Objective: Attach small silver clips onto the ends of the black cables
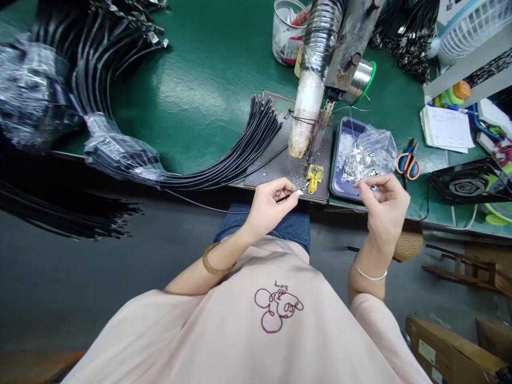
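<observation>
My left hand (272,207) pinches a black cable (285,197) close to its end, just in front of the dark work plate's edge. Over the front of the blue tray (339,181), my right hand (386,205) has thumb and forefinger pressed together. Whatever sits between those fingertips is too small to make out. A thin bright strand (356,144) runs down from near the solder spool (362,80) toward them. Small metal parts in a clear plastic bag (374,152) lie in the tray. Between my hands, a small yellow fixture (315,178) stands on the plate (272,165) below a soldering iron (320,128).
A bundle of black cables (224,168) reaches the plate from the left. A foil-wrapped duct (308,101) hangs over the plate. Scissors (408,162), a paper pad (447,127) and a black fan (472,181) lie right. A plastic tub (282,40) stands behind.
</observation>
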The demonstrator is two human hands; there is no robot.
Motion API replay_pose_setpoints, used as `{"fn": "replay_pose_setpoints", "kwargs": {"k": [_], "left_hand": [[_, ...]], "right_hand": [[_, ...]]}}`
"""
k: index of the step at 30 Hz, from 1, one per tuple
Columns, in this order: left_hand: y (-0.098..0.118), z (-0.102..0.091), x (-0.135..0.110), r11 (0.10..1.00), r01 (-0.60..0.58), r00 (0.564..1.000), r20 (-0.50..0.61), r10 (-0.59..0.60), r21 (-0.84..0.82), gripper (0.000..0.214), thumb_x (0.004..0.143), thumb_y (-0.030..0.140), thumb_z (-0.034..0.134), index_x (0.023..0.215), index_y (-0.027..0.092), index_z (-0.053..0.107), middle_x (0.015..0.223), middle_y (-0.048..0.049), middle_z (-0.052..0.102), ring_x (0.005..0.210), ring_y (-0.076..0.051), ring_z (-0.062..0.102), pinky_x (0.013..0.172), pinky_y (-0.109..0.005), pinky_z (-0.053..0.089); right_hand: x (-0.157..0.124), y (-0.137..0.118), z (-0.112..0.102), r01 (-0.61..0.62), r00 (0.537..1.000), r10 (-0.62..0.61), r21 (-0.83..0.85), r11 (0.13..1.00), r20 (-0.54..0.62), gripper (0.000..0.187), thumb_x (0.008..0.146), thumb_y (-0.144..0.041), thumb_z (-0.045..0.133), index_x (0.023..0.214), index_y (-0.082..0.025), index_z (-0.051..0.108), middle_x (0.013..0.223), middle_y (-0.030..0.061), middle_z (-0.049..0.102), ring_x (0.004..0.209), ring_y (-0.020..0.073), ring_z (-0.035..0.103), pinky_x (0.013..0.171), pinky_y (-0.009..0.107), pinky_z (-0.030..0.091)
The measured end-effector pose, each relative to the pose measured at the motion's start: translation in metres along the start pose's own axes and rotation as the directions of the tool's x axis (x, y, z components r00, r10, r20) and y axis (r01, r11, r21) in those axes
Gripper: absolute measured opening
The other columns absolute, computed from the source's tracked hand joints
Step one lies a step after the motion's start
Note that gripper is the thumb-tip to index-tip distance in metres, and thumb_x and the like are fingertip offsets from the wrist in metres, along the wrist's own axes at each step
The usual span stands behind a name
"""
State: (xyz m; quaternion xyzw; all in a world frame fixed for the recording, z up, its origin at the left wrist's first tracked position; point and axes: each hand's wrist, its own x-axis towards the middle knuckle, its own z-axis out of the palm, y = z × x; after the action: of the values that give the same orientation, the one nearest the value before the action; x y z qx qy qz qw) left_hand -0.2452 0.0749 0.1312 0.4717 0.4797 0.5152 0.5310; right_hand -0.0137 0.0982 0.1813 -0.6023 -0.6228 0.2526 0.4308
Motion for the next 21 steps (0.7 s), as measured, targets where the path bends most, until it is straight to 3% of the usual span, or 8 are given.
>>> {"fn": "replay_pose_setpoints", "kwargs": {"k": [5, 9, 15, 21], "left_hand": [[0.003, 0.004, -0.006, 0.990, -0.044, 0.998, -0.036, 0.049, 0.135, 0.016, 0.082, 0.020, 0.066, 0.071, 0.017, 0.054, 0.063, 0.0041, 0.044, 0.055, -0.007, 0.036, 0.049, -0.017, 0.033], [0.007, 0.006, -0.008, 0.963, -0.112, 0.991, -0.040, 0.125, 0.244, 0.015, 0.082, 0.016, 0.063, 0.070, 0.017, 0.053, 0.065, 0.0034, 0.046, 0.056, -0.007, 0.037, 0.048, -0.016, 0.033], [0.008, 0.007, -0.009, 0.910, -0.219, 0.971, -0.018, 0.240, 0.353, 0.017, 0.081, 0.011, 0.061, 0.069, 0.017, 0.051, 0.067, 0.0030, 0.051, 0.057, -0.007, 0.041, 0.050, -0.017, 0.035], [0.007, 0.005, -0.009, 0.918, -0.191, 0.979, 0.007, 0.201, 0.349, 0.014, 0.081, 0.012, 0.061, 0.070, 0.017, 0.056, 0.067, 0.0021, 0.054, 0.058, -0.008, 0.043, 0.051, -0.018, 0.036]], "right_hand": [[-0.029, -0.015, 0.037, -0.013, 0.991, 0.000, 0.097, 0.995, 0.135, 0.015, 0.087, -0.037, 0.070, 0.089, -0.022, 0.072, 0.086, 0.0022, 0.070, 0.054, 0.0091, 0.052, 0.044, 0.025, 0.036], [-0.031, -0.017, 0.059, 0.000, 0.990, -0.008, 0.057, 0.998, 0.142, 0.021, 0.095, -0.037, 0.060, 0.085, -0.021, 0.070, 0.082, 0.0027, 0.070, 0.070, 0.0149, 0.064, 0.064, 0.029, 0.051], [-0.030, -0.019, 0.065, 0.041, 0.972, -0.054, 0.060, 0.997, 0.230, 0.025, 0.098, -0.036, 0.055, 0.081, -0.021, 0.065, 0.078, 0.0013, 0.065, 0.069, 0.0132, 0.060, 0.063, 0.027, 0.047], [-0.032, -0.020, 0.067, 0.125, 0.970, -0.112, -0.045, 0.991, 0.218, 0.026, 0.096, -0.035, 0.058, 0.076, -0.021, 0.063, 0.072, -0.0005, 0.061, 0.063, 0.0115, 0.053, 0.060, 0.027, 0.042]]}}
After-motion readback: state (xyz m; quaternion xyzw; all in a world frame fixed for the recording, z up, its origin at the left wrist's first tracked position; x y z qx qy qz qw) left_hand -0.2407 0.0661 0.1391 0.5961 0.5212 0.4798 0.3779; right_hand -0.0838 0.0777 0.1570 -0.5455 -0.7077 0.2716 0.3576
